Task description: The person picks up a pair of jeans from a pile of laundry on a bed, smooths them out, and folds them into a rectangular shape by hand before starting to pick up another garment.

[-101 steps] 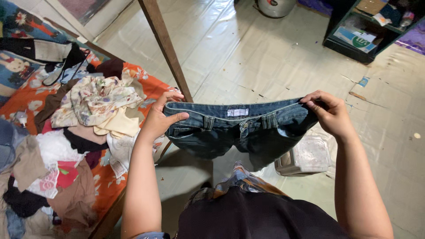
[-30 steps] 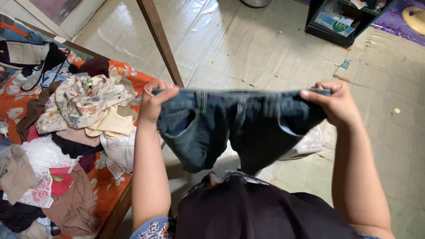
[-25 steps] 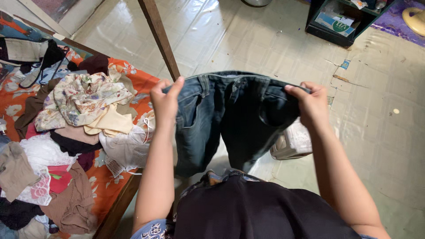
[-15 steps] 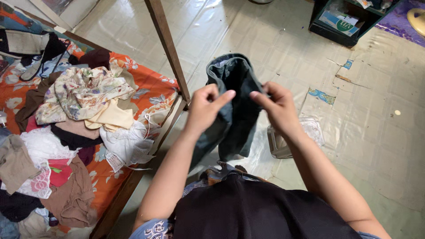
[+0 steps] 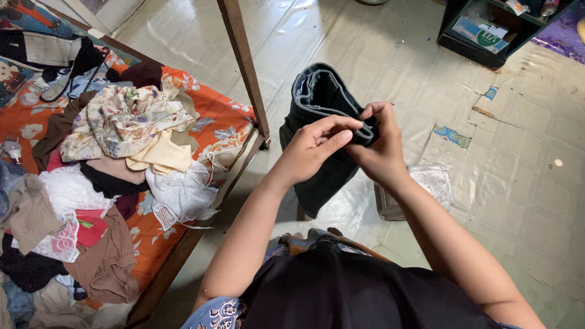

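Both hands meet at the middle of the view and pinch the top edge of a pair of dark jeans [image 5: 323, 122], which hang doubled over in the air above the pale floor [image 5: 378, 55], not resting on anything. The left hand [image 5: 314, 146] closes thumb and forefingers on the near end of the edge; the right hand [image 5: 381, 149], touching it from 3 o'clock, grips the same edge from behind, fingers curled over the seam.

To do this fold well, the layers at the waistband probably need to sit flush before the grip tightens, or the halves may slip askew. Keeping the cloth hanging straight should let its weight smooth the legs.

At 9 o'clock lies a bed [image 5: 207, 122] with an orange flowered sheet, heaped with a pile of clothes [image 5: 122, 128]. A wooden post [image 5: 244, 61] rises at 11 o'clock, just beside the jeans.
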